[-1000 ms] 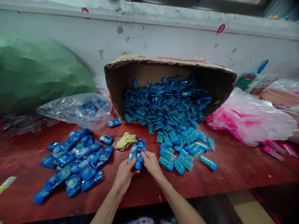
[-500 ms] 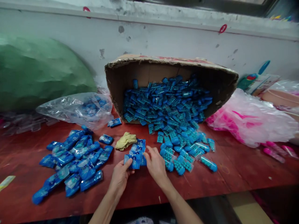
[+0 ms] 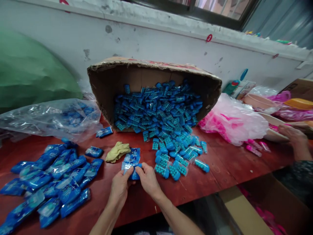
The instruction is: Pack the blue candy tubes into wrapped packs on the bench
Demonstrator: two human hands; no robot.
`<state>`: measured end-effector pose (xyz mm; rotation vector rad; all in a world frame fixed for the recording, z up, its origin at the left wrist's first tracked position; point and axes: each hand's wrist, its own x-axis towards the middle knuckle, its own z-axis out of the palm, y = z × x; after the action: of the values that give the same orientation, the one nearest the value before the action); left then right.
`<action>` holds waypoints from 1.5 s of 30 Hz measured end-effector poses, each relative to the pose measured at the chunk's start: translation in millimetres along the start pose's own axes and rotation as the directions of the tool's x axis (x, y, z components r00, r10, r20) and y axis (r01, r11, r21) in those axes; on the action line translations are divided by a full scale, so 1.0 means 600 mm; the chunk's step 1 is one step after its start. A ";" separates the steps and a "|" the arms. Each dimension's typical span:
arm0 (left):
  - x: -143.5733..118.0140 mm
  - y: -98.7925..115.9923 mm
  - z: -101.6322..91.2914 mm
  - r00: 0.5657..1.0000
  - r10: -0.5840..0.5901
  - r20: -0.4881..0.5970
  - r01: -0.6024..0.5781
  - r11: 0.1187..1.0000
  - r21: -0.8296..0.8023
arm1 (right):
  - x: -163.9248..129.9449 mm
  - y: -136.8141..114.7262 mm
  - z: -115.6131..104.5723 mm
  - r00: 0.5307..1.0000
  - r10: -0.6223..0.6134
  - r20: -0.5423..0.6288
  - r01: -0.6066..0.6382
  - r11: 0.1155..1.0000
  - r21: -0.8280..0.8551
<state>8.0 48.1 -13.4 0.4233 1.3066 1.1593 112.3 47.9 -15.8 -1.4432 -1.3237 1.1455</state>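
My left hand (image 3: 119,187) pinches the left side of a small flat blue packet (image 3: 135,175). The fingers of my right hand (image 3: 149,179) are closed on the packet's upper right edge. Just beyond them, more flat blue packets (image 3: 133,154) lie on the red table. A crumpled yellow cloth (image 3: 117,152) sits to their left. Beside my right hand spreads a pile of clear tubes (image 3: 176,163) with blue caps and small turquoise balls inside. Plump blue packets (image 3: 58,176) are heaped to the left of my hands.
A cardboard box (image 3: 97,85) on its side spills tubes onto the red table (image 3: 220,173). A clear plastic bag (image 3: 46,114) with blue packets stands left, a pink-and-white bag (image 3: 234,120) right. At the far right, another person's hand (image 3: 293,135) is near a bowl (image 3: 270,133).
My right hand has moved onto the packet's edge, so both hands now grip it. The view has swung right, bringing another person's hand into sight.
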 end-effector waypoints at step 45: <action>-0.017 -0.016 -0.006 0.997 -0.008 0.078 -0.003 0.990 0.144 | -0.033 0.015 -0.004 0.995 0.073 0.064 -0.087 0.961 0.263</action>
<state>10.5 34.4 -16.6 0.5677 1.3260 1.0394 116.3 27.6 -22.3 -1.2856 -1.1070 1.3677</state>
